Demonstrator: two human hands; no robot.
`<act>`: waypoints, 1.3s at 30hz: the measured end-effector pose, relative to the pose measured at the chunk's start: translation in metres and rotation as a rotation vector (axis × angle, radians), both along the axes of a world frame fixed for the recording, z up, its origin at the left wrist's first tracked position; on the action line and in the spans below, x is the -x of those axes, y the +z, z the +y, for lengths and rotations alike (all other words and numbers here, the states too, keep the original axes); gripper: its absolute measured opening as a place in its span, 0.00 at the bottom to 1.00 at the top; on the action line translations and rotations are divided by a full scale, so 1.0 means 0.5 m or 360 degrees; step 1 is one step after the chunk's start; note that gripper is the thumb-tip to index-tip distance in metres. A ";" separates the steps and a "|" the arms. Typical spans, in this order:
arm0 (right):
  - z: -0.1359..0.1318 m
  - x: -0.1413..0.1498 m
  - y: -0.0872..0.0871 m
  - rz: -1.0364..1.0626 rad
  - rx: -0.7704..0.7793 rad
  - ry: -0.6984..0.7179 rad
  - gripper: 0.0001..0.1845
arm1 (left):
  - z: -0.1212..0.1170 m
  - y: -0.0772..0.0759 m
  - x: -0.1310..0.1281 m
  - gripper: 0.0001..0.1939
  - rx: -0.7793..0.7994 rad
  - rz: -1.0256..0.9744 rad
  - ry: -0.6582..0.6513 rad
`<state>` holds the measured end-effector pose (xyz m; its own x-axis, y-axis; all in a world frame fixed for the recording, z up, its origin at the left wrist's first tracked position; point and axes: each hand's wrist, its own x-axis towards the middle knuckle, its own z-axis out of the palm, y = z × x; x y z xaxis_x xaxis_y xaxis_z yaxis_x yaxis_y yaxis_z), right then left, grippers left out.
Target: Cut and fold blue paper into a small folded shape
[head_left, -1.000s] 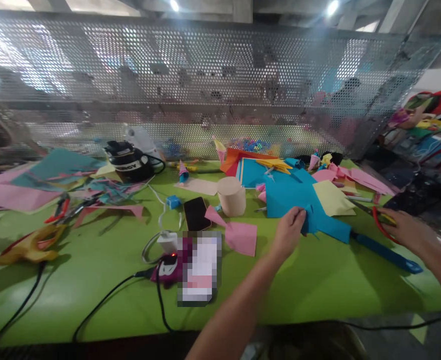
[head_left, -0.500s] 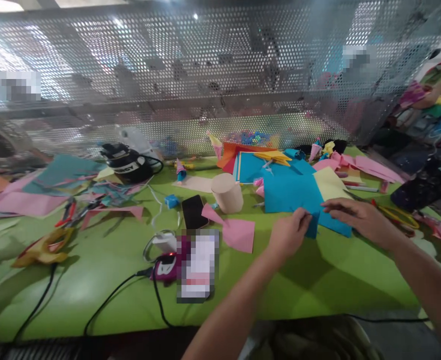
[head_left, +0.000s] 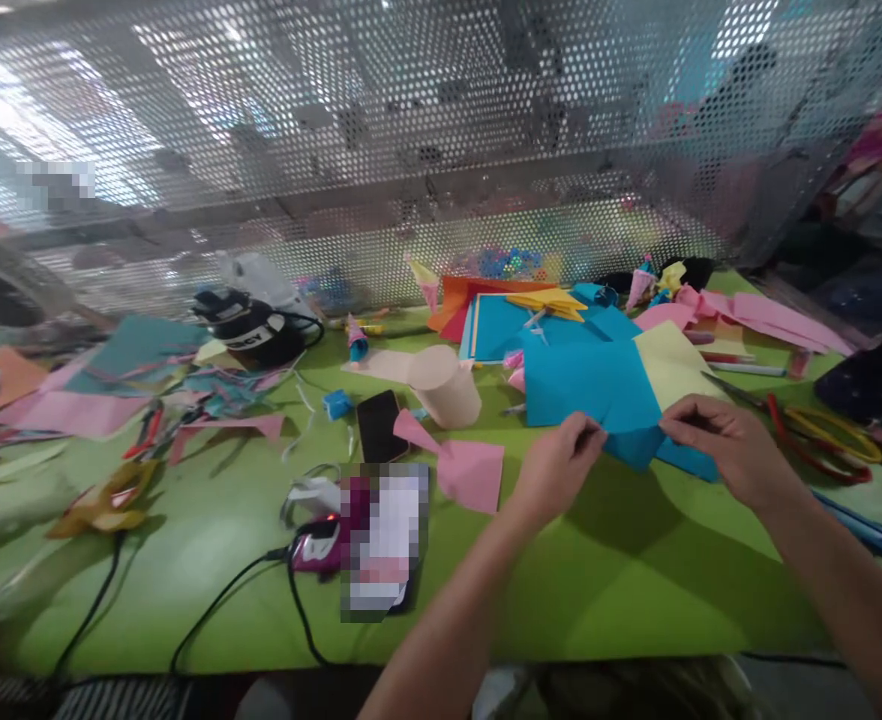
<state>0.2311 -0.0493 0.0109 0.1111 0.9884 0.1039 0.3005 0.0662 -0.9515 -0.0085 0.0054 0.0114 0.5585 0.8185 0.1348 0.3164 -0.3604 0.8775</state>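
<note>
Between my two hands, a small piece of blue paper is held up by its opposite sides just over the table. The fingers and thumb of my left hand pinch its left edge. My right hand pinches its right edge. Behind it lies a larger blue sheet, overlapping a pale yellow sheet. A cut pink paper piece rests left of my left hand, near an upright cream paper cylinder.
Yellow-and-red-handled scissors and a blue cutter lie to the right. A glue gun, a purple power bank and phones, some with cables, are on the left. A perforated metal screen stands behind. Part of another person's hand shows at far left.
My right hand, loose with fingers apart before, now pinches the small blue paper's right edge. The paper has turned and spread out between both hands. The view has shifted slightly.
</note>
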 end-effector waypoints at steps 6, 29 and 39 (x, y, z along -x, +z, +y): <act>-0.004 0.006 0.001 0.0085 0.0058 -0.0012 0.15 | 0.007 -0.023 -0.003 0.12 0.0241 -0.0204 0.0043; -0.010 0.015 -0.006 -0.0157 0.0108 0.0052 0.18 | 0.026 -0.034 0.006 0.14 0.0513 -0.0533 0.0143; -0.011 0.023 -0.007 -0.0085 0.0058 0.0062 0.19 | 0.015 -0.004 0.010 0.14 0.0430 -0.0502 0.0180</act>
